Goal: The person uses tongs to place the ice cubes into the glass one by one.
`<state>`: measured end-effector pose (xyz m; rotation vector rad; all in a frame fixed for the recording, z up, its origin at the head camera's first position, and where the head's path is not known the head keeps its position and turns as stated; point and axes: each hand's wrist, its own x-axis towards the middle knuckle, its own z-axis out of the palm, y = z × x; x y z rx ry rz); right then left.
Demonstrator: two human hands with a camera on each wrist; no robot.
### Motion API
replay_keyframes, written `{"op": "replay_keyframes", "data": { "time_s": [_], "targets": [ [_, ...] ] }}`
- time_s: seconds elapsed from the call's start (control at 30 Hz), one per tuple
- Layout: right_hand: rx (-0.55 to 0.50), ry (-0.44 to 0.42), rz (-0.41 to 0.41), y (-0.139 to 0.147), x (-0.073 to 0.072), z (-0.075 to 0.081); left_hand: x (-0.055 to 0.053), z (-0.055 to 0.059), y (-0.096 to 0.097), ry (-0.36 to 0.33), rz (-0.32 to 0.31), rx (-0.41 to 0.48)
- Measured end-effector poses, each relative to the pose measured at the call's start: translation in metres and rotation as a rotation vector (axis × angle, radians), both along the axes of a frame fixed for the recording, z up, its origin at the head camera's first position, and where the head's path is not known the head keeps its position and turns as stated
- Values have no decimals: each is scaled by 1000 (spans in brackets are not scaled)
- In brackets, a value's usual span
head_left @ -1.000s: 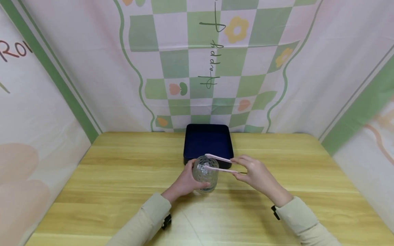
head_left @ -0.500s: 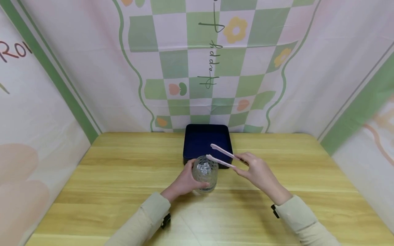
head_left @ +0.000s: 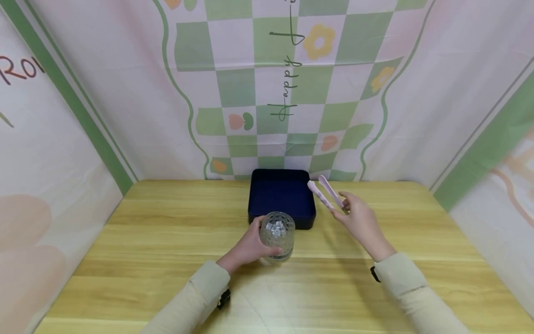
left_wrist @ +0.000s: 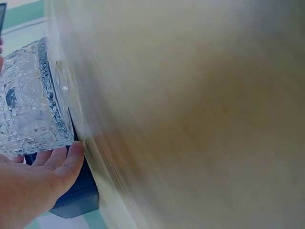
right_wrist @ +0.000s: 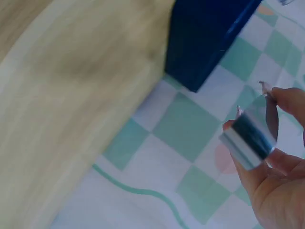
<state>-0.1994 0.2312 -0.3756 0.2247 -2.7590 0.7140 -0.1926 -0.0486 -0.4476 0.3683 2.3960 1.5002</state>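
Note:
My left hand [head_left: 250,246] holds a clear, patterned glass [head_left: 280,239] by its side, near the middle of the table. Something clear and shiny shows inside the glass; whether it is contents or the glass's own base I cannot tell. In the left wrist view the fingers [left_wrist: 69,162] lie along the side of the glass [left_wrist: 28,105]. Pale pink tongs [head_left: 320,196] are pinched in my right hand [head_left: 360,222], right of the dark blue box [head_left: 281,192]. Their tips stand apart with nothing between them. The right wrist view shows the tongs' metallic end [right_wrist: 250,138].
The shallow, open-topped box stands at the back of the wooden table [head_left: 175,222], just behind the glass. A patterned cloth [head_left: 233,88] hangs behind the table's back edge, with more cloth at both sides.
My right hand has drawn the tongs from over the glass, past the box's front, to the box's right side, their tips now pointing up and back. The left hand and glass have stayed put.

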Motion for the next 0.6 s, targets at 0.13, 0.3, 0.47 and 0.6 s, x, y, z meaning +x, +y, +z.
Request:
{"op": "replay_keyframes", "data": {
  "time_s": [0.13,0.3,0.47,0.6],
  "targets": [
    [5,-66,-51,8,-7,-6,1,1,0,-8,0,-4],
    [-14,-123,-152,17,-13,-13,2,2,-1,-10,-3,12],
    [-2,-134,-226,23,-18,-21,2,2,0,-9,2,22],
    [-13,-167,-280,28,-21,-28,3,1,0,-9,7,20]
  ]
}}
